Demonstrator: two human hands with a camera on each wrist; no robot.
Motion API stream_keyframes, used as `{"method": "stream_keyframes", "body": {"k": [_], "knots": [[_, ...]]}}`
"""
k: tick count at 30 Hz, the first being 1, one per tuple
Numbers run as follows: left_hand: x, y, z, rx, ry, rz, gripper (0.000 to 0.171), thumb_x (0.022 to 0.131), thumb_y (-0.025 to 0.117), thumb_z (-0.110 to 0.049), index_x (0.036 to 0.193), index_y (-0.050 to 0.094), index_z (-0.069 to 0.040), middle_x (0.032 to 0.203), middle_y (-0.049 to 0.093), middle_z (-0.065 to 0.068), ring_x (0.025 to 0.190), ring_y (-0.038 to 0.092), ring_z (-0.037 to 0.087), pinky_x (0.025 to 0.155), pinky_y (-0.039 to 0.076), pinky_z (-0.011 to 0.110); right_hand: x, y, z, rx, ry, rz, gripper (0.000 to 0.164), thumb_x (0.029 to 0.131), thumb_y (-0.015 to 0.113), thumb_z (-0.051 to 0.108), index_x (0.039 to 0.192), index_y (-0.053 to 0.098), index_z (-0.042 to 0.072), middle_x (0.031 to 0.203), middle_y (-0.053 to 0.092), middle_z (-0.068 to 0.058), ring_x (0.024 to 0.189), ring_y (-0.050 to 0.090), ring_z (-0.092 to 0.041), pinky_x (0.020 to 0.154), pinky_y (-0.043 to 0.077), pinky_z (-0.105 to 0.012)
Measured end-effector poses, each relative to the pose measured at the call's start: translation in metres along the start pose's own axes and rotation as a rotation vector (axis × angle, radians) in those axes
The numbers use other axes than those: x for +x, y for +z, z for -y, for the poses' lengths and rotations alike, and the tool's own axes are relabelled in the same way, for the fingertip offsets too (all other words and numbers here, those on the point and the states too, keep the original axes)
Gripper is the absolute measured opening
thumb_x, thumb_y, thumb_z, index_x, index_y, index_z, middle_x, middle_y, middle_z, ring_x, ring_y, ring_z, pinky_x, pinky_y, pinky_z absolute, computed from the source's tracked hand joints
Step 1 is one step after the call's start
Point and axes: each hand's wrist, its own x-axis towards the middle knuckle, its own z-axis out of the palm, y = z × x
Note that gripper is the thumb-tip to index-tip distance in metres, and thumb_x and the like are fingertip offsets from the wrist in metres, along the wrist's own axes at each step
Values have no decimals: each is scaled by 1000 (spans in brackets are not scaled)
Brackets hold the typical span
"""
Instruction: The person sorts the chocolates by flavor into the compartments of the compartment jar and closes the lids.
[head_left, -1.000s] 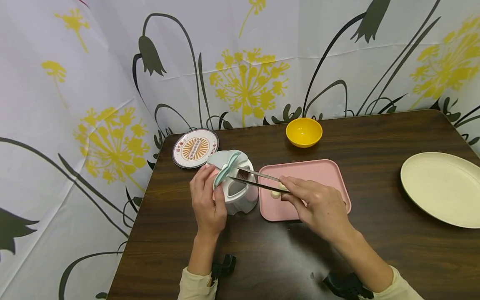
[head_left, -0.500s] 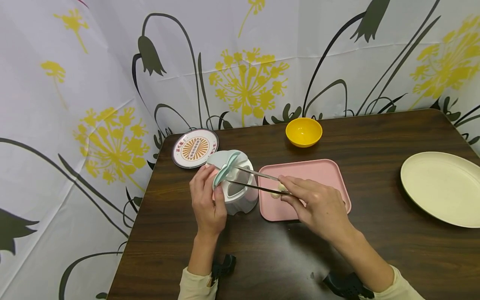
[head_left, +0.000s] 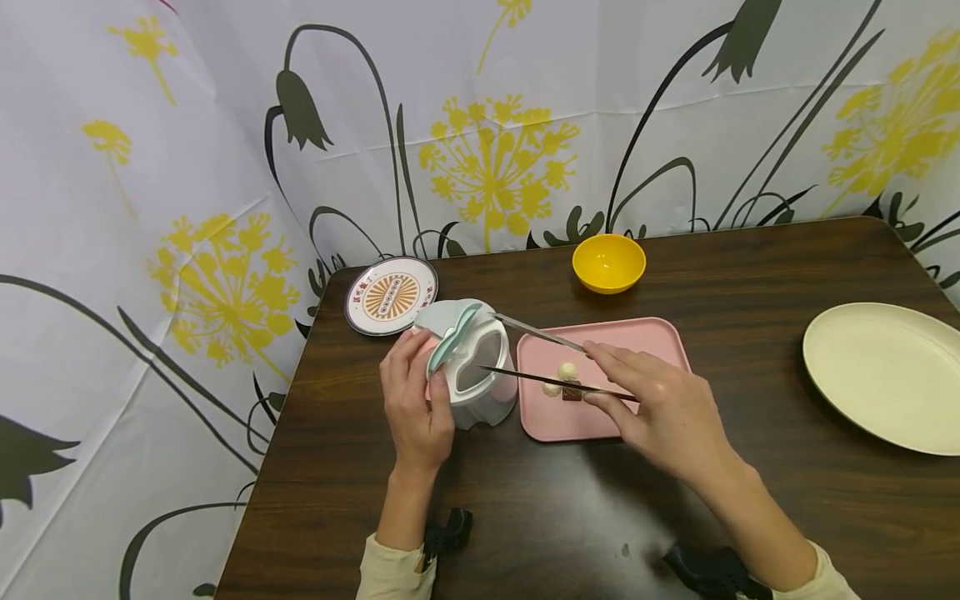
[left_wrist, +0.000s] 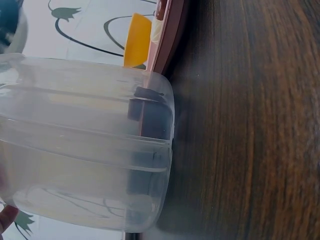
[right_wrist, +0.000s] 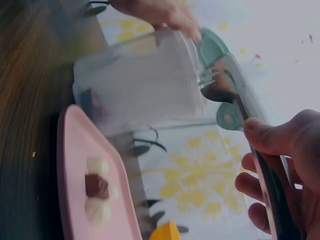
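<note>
A translucent white container (head_left: pixel 486 410) stands on the table, its lid with a mint-green edge (head_left: pixel 453 337) flipped up. My left hand (head_left: pixel 417 408) holds it at the lid side, fingers behind and thumb in front. Dark brown pieces (left_wrist: pixel 154 119) lie at its bottom in the left wrist view. My right hand (head_left: pixel 667 408) grips metal tongs (head_left: pixel 555 381), whose arms are spread with nothing between the tips. Those tips are by the container's opening. Under the tongs, the pink tray (head_left: pixel 660 335) bears a brown chocolate-like cube (head_left: pixel 572 391) and several cream-white pieces (head_left: pixel 567 371).
Behind the tray is a yellow bowl (head_left: pixel 609 265). A round patterned plate (head_left: pixel 392 297) sits at the back left, close to the container. Far right lies a large cream oval plate (head_left: pixel 888 379). Floral cloth (head_left: pixel 495 167) hangs behind the dark wooden table (head_left: pixel 525 517).
One second ago a brown piece was between the tong tips over the opening; it has left them. The tongs have spread wider and moved right with my right hand. My left hand stays put.
</note>
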Motion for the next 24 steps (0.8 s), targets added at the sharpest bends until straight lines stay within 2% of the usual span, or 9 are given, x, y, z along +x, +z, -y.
{"method": "stream_keyframes", "body": {"k": [3, 5, 10, 14, 24], "knots": [[0, 0, 0, -2, 1, -2, 38, 91, 45, -22, 112, 68, -1, 129, 59, 14, 128, 45, 36, 108, 29, 50, -11, -4, -9, -18, 36, 32, 60, 74, 83, 22, 131, 65, 17, 115, 71, 1, 67, 63, -13, 49, 46, -36], [0, 0, 0, -4, 1, -2, 38, 91, 45, -22, 112, 68, -1, 129, 59, 14, 129, 45, 35, 108, 29, 50, -18, -6, -16, -23, 61, 62, 59, 73, 83, 22, 130, 66, 17, 115, 71, 0, 64, 62, -11, 48, 43, -33], [0, 0, 0, -2, -7, 2, 38, 91, 45, -23, 113, 67, -1, 129, 59, 14, 129, 44, 34, 108, 29, 50, -34, -4, -32, -45, 122, 157, 58, 74, 83, 22, 130, 66, 20, 117, 70, 0, 73, 69, -11, 51, 46, -35], [-1, 1, 0, -1, -10, 3, 38, 91, 45, -23, 113, 68, -1, 129, 59, 14, 129, 45, 35, 108, 30, 49, -42, -1, -41, -61, 139, 231, 58, 75, 83, 23, 130, 66, 20, 120, 69, -1, 75, 69, -13, 54, 48, -38], [1, 1, -1, -4, 1, -15, 39, 91, 44, -23, 112, 68, 0, 127, 59, 15, 128, 45, 36, 108, 30, 50, -51, 10, -57, -72, 137, 262, 54, 76, 82, 26, 128, 67, 18, 120, 69, -1, 71, 67, -10, 53, 45, -33]]}}
